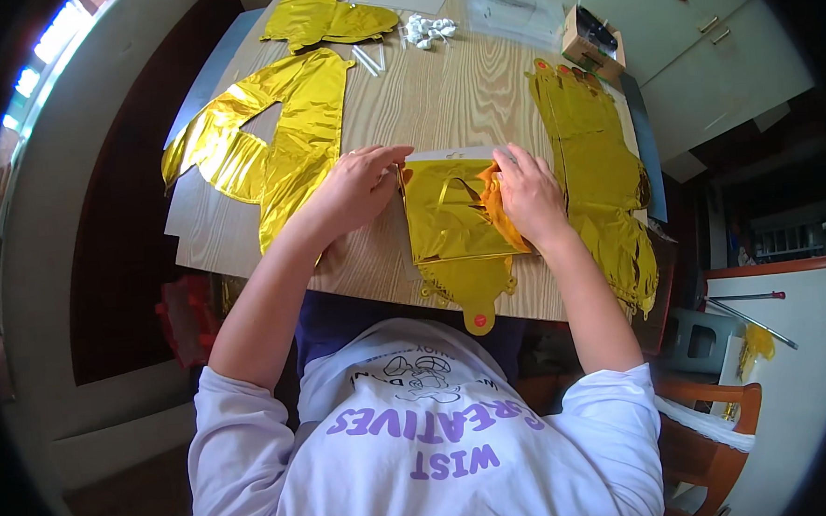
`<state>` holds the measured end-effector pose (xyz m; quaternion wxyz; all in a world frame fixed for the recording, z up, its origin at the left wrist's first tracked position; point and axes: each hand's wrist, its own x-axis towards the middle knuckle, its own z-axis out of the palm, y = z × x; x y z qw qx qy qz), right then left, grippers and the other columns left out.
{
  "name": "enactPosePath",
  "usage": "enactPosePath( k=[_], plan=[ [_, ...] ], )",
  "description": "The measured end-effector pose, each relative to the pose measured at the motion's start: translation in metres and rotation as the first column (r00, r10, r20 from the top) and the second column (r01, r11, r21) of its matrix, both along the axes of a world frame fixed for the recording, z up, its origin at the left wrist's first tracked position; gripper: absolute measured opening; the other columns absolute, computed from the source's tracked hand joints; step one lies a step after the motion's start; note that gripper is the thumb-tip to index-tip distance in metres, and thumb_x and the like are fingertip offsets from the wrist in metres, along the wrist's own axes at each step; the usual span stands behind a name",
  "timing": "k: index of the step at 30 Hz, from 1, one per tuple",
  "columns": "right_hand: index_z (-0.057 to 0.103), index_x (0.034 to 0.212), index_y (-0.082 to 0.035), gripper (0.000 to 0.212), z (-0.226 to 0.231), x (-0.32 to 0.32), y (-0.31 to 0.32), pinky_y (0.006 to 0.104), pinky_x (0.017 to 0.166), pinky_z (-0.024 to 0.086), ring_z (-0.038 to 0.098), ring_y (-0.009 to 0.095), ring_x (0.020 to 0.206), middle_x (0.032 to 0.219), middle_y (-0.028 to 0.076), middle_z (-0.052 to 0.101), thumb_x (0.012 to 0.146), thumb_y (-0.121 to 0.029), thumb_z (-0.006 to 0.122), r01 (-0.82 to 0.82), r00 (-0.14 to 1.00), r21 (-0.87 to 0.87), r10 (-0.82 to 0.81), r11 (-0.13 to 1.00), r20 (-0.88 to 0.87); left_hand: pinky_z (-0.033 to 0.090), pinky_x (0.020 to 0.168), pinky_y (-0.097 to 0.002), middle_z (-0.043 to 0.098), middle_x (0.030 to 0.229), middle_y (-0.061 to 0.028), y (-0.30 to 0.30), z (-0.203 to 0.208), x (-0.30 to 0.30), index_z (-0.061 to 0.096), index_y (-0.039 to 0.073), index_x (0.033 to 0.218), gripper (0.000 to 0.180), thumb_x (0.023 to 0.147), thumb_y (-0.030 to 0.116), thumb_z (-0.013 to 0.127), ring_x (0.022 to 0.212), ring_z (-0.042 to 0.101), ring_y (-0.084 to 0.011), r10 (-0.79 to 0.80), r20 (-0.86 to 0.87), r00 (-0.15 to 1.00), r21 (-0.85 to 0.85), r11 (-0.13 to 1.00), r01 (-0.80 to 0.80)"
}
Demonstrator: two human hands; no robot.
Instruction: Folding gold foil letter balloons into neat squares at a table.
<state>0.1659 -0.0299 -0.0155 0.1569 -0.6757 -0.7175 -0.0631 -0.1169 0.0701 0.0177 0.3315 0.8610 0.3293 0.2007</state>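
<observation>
A gold foil balloon [448, 209] lies folded over a pale card with a hang hole [450, 153] at the near middle of the table. Its tail with a red dot [479, 322] hangs past the front edge. My left hand [358, 191] is closed at the upper left corner, where card and foil meet. On the right side, my right hand [533, 200] has its fingers closed on the foil's edge, beside a crumpled orange-gold fold [494, 202]. Both palms' undersides are hidden.
Flat gold foil balloons lie to the left [308, 123], far left [330, 19] and right [594, 155]. Farther back are white tubes [365, 61], a small white bundle [429, 30], clear plastic [512, 14] and a box with dark contents [593, 38]. A wooden chair [721, 429] stands right.
</observation>
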Motion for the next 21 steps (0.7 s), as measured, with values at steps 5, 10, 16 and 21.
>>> enactPosePath(
  k=[5, 10, 16, 21],
  plan=[
    [0.062, 0.131, -0.004, 0.036, -0.001, -0.001, -0.001, 0.0446, 0.097, 0.051, 0.060, 0.039, 0.112, 0.136, 0.017, 0.059, 0.098, -0.016, 0.059, 0.008, 1.000, 0.018, -0.008, 1.000, 0.010, 0.055, 0.088, -0.0366, 0.069, 0.115, -0.0150, 0.030, -0.002, 0.013, 0.064, 0.006, 0.133, 0.045, 0.088, 0.004, 0.061, 0.101, 0.068, -0.0254, -0.009, -0.055, 0.998, -0.144, 0.990, 0.001],
    [0.064, 0.129, -0.004, 0.035, 0.006, 0.001, 0.001, 0.0432, 0.098, 0.050, 0.060, 0.037, 0.114, 0.131, 0.017, 0.059, 0.096, -0.016, 0.062, -0.003, 0.990, -0.018, 0.000, 1.000, -0.144, 0.055, 0.084, -0.0379, 0.070, 0.113, -0.0167, 0.042, 0.013, 0.023, 0.066, 0.004, 0.128, 0.048, 0.081, -0.003, 0.061, 0.098, 0.069, -0.0287, -0.088, -0.149, 0.985, -0.241, 0.969, 0.050],
    [0.067, 0.120, -0.004, 0.030, 0.018, 0.007, 0.012, 0.0412, 0.096, 0.050, 0.061, 0.034, 0.110, 0.119, 0.014, 0.059, 0.093, -0.017, 0.067, -0.034, 0.974, -0.082, 0.015, 0.996, -0.226, 0.053, 0.091, -0.0383, 0.068, 0.116, -0.0143, 0.042, 0.010, 0.022, 0.066, 0.006, 0.126, 0.039, 0.088, 0.008, 0.063, 0.106, 0.066, -0.0288, -0.098, -0.213, 0.972, -0.142, 0.987, 0.068],
    [0.066, 0.127, -0.006, 0.036, 0.016, 0.007, 0.010, 0.0450, 0.103, 0.046, 0.057, 0.034, 0.118, 0.127, 0.014, 0.061, 0.096, -0.024, 0.065, -0.053, 0.990, -0.042, 0.047, 0.998, -0.133, 0.044, 0.104, -0.0452, 0.061, 0.128, -0.0153, -0.007, 0.001, 0.018, 0.059, 0.007, 0.135, 0.049, 0.091, 0.027, 0.065, 0.120, 0.058, -0.0333, 0.071, -0.143, 0.987, 0.207, 0.977, -0.040]
  ],
)
